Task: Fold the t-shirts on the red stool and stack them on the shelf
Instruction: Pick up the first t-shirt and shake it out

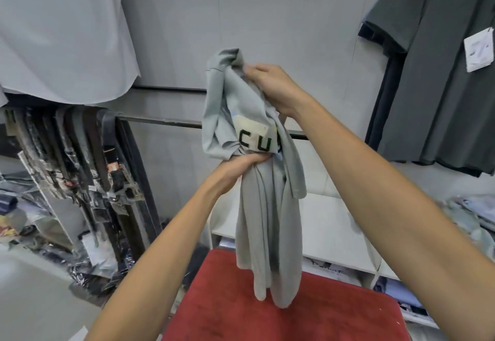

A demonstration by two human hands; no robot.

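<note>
The grey t-shirt (263,206) hangs bunched, long axis vertical, above the red stool (227,300); left hand (241,165) grip clenches its middle, right hand (270,86) grip pinches the top, directly above

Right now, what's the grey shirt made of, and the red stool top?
The grey t-shirt looks like soft, matte knit cloth, maybe cotton: it hangs in limp folds. The red stool top looks like fuzzy fabric, perhaps velvet: dull, with a faint nap.

Pale grey t-shirt (263,214), seemingly green lettering; red stool (281,311).
</note>
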